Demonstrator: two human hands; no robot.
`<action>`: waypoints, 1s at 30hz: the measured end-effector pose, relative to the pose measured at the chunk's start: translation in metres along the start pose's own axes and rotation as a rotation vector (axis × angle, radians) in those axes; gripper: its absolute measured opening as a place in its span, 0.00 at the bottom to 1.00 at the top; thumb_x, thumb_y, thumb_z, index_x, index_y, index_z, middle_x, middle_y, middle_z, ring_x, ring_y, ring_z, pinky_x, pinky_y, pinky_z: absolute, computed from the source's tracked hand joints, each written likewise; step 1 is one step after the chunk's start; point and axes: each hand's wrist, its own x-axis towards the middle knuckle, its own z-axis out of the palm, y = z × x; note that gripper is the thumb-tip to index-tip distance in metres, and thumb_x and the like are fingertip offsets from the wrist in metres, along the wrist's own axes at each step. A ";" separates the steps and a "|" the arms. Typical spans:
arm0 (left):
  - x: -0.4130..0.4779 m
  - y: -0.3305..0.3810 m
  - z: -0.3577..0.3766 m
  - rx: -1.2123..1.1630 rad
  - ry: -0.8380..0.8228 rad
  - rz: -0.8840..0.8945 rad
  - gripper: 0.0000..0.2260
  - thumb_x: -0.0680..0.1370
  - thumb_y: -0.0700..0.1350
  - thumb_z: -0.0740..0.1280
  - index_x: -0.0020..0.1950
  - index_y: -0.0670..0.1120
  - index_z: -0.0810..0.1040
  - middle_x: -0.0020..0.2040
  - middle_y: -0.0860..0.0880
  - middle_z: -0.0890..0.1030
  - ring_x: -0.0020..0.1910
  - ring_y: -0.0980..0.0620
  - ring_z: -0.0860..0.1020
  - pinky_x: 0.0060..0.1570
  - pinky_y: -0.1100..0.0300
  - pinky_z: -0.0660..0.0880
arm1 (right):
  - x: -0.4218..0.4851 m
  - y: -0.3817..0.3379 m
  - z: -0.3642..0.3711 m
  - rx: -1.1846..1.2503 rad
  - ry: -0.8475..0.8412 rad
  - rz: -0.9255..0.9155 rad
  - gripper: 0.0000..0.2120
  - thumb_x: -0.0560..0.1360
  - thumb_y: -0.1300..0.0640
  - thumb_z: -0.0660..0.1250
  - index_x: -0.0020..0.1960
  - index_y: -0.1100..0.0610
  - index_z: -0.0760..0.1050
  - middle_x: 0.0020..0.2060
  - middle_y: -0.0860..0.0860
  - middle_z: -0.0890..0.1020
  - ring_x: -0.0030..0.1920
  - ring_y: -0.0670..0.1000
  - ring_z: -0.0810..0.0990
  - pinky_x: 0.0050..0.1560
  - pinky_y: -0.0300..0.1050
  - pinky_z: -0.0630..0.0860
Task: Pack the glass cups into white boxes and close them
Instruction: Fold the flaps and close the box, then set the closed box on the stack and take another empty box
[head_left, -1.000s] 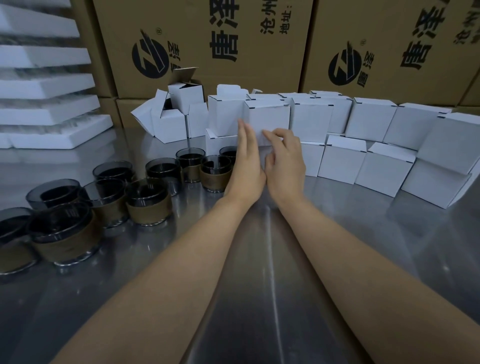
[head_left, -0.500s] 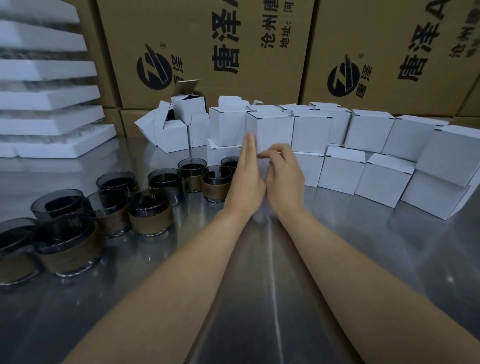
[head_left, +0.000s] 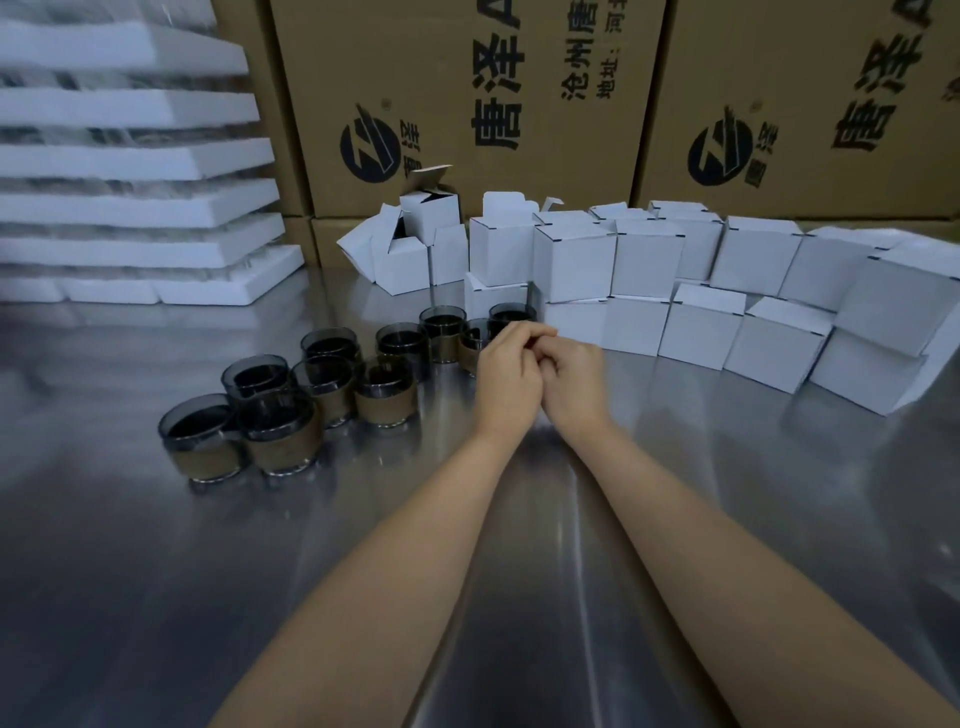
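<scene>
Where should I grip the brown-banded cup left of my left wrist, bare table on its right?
Probably best around the brown band of the glass cup, left hand coming from its right: it stands upright, that side faces bare table, and neighbouring cups crowd its left and rear.

My left hand (head_left: 506, 374) and right hand (head_left: 575, 382) touch side by side, fingers curled in, nothing visible in either. My left forearm (head_left: 374, 566) reaches in from 7 o'clock, my right forearm (head_left: 727, 551) from 5 o'clock.
</scene>
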 end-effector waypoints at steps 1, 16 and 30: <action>-0.005 0.004 -0.004 0.001 0.011 -0.011 0.17 0.69 0.24 0.56 0.49 0.34 0.81 0.46 0.40 0.82 0.47 0.47 0.79 0.49 0.68 0.73 | -0.005 -0.005 -0.001 0.016 -0.006 0.019 0.09 0.67 0.73 0.60 0.33 0.64 0.76 0.29 0.58 0.78 0.33 0.58 0.76 0.35 0.57 0.74; 0.023 0.056 -0.045 0.069 0.017 -0.211 0.14 0.77 0.31 0.57 0.49 0.40 0.82 0.50 0.45 0.82 0.48 0.53 0.78 0.49 0.70 0.71 | -0.042 -0.070 0.005 0.391 0.040 0.406 0.23 0.67 0.73 0.58 0.25 0.47 0.67 0.18 0.38 0.71 0.26 0.37 0.67 0.29 0.35 0.63; 0.210 -0.067 -0.080 0.656 -0.199 -0.303 0.13 0.77 0.36 0.58 0.55 0.34 0.79 0.63 0.35 0.74 0.65 0.38 0.70 0.64 0.50 0.70 | 0.015 -0.040 0.051 0.012 -0.001 0.200 0.14 0.66 0.69 0.60 0.32 0.54 0.79 0.31 0.46 0.80 0.36 0.51 0.78 0.35 0.42 0.68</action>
